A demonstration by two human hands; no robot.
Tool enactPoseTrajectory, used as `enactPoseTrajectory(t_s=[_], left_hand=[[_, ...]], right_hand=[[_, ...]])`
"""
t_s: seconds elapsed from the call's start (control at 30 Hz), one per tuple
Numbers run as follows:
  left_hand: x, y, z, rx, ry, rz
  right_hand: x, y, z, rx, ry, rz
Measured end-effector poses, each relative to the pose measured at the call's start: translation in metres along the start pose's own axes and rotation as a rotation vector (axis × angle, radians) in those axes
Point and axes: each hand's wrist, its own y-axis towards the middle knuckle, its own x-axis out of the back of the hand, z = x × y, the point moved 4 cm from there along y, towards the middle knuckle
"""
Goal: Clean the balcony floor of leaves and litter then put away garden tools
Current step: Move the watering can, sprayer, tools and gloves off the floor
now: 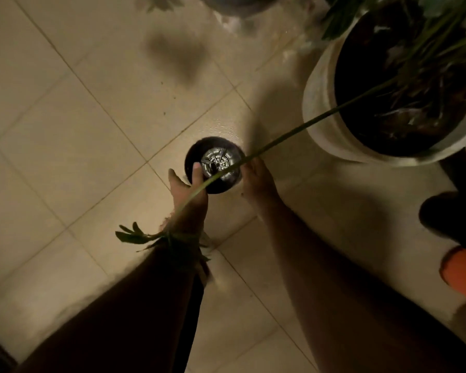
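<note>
1. Both hands are closing on a small dark pot (213, 165), empty with a slotted bottom showing, sitting on the tile floor (78, 117) just above the middle of the view.
2. The left hand (189, 189) is gripping the pot's rim at seven o'clock, thumb hooked inside; the right hand (257, 179) is cupping the outer wall at three o'clock, fingers curled round it.
3. A long plant stem (293, 130) is running from the big white planter (320, 109) at two o'clock, across the pot and over the left wrist, its leaf (131, 235) hanging at eight o'clock.
4. My judgement: to lift cleanly, the pot is best kept level and drawn low toward six o'clock, slipping under the stem rather than dragging it.
5. Dim light is making detail hard: small specks on the floor may be litter or soil, I cannot tell. The right fingertips are hidden behind the pot. Dark and orange shapes at four o'clock are cut off and unidentifiable.
</note>
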Motion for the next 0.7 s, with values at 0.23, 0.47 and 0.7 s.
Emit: enactPoseTrajectory(t_s=[0.23, 0.47, 0.7], left_hand=[[-0.014, 0.014, -0.008, 0.007, -0.136, 0.139], [-0.024, -0.039, -0.012, 0.012, -0.123, 0.196], [-0.063, -0.126, -0.001, 0.001, -0.03, 0.336]], right_hand=[[-0.015, 0.006, -0.004, -0.071, 0.212, 0.025], [0.017, -0.036, -0.016, -0.167, 0.293, -0.059], [0.099, -0.104, -0.047, -0.211, 0.334, -0.141]])
